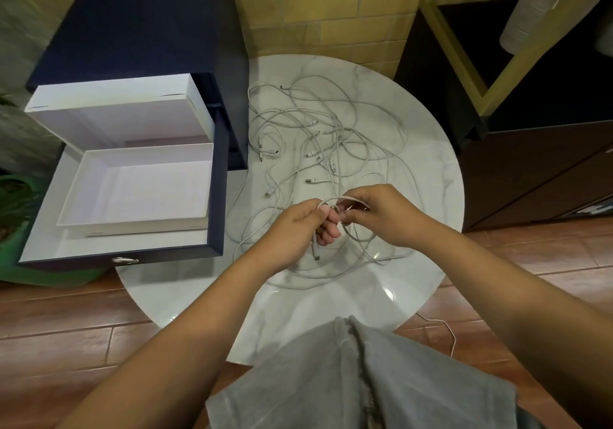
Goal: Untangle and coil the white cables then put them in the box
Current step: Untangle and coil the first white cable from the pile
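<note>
Above the near part of the round marble table (331, 302), both forearms reach in from the bottom corners and meet at the middle, wrists a little bent. The left hand (295, 226) is turned palm toward the right, its fingers curled round a few turns of a white cable (335, 200). One plug end (315, 253) hangs below the fist. The right hand (384, 216) faces it, just beside it, knuckles up. Its thumb and fingertips pinch the same cable where the cable arches as a small loop between the two hands. Neither hand is loose; both grasp the cable.

Beyond the hands the tangle of cables (318, 130) lies spread over the tabletop, and some strands run under the hands toward the near edge. To the left, the white box (132, 226) sits open inside a navy drawer (217, 196), well apart from the hands.
</note>
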The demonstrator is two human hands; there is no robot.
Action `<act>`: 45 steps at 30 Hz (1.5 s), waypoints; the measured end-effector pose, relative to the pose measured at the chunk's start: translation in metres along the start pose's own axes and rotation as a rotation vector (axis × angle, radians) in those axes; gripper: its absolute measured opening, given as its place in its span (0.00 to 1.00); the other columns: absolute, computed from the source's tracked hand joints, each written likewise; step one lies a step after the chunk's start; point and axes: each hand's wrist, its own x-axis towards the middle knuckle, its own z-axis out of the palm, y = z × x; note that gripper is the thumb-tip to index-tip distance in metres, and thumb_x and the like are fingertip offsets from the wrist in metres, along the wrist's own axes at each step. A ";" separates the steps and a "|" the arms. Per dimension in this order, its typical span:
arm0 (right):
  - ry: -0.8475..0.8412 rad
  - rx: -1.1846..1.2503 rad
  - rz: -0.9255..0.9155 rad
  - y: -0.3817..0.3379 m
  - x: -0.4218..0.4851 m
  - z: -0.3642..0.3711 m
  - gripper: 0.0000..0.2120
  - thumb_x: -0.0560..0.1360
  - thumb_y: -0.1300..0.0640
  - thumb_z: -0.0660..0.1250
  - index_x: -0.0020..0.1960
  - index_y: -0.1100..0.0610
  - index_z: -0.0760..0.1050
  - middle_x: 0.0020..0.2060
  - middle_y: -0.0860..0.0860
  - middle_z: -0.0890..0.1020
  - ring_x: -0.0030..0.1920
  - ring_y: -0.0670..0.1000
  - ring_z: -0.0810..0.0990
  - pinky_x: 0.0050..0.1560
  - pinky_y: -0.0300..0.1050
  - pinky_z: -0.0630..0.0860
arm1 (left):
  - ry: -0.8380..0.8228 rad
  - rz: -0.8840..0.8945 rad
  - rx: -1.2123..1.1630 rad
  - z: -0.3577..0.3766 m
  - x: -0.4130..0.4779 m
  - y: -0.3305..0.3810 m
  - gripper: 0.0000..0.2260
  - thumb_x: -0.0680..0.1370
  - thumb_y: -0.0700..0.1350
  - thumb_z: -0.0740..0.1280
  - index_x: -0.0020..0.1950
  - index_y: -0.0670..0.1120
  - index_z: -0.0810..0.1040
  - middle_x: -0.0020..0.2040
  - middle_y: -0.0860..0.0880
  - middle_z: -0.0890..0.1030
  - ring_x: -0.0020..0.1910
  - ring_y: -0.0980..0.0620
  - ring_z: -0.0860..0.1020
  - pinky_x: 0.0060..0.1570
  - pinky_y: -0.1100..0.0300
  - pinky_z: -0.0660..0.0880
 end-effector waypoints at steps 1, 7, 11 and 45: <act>0.003 -0.013 -0.010 -0.001 0.000 0.000 0.04 0.74 0.62 0.69 0.48 0.57 0.81 0.40 0.52 0.84 0.44 0.48 0.83 0.51 0.46 0.78 | -0.019 -0.024 -0.027 0.000 0.000 0.002 0.14 0.83 0.39 0.54 0.43 0.41 0.76 0.34 0.47 0.80 0.32 0.53 0.77 0.40 0.60 0.74; 0.027 -0.040 -0.101 -0.008 0.002 -0.001 0.08 0.74 0.67 0.65 0.48 0.58 0.81 0.39 0.51 0.84 0.41 0.45 0.82 0.47 0.44 0.78 | -0.131 -0.098 0.007 0.001 0.000 0.012 0.12 0.79 0.35 0.52 0.45 0.40 0.74 0.35 0.41 0.82 0.33 0.48 0.80 0.40 0.58 0.75; 0.003 -0.010 -0.079 -0.011 0.002 -0.004 0.08 0.75 0.66 0.66 0.46 0.57 0.81 0.36 0.48 0.82 0.37 0.41 0.80 0.45 0.43 0.78 | -0.101 -0.068 0.063 0.000 0.000 0.013 0.13 0.79 0.36 0.51 0.44 0.41 0.74 0.36 0.44 0.81 0.34 0.50 0.78 0.40 0.56 0.74; 0.017 0.017 -0.045 -0.027 0.004 -0.032 0.02 0.72 0.54 0.72 0.41 0.52 0.81 0.34 0.44 0.80 0.35 0.45 0.74 0.40 0.41 0.71 | -0.145 -0.072 0.230 -0.012 -0.008 0.002 0.17 0.83 0.50 0.56 0.40 0.43 0.74 0.32 0.48 0.80 0.33 0.55 0.75 0.40 0.60 0.72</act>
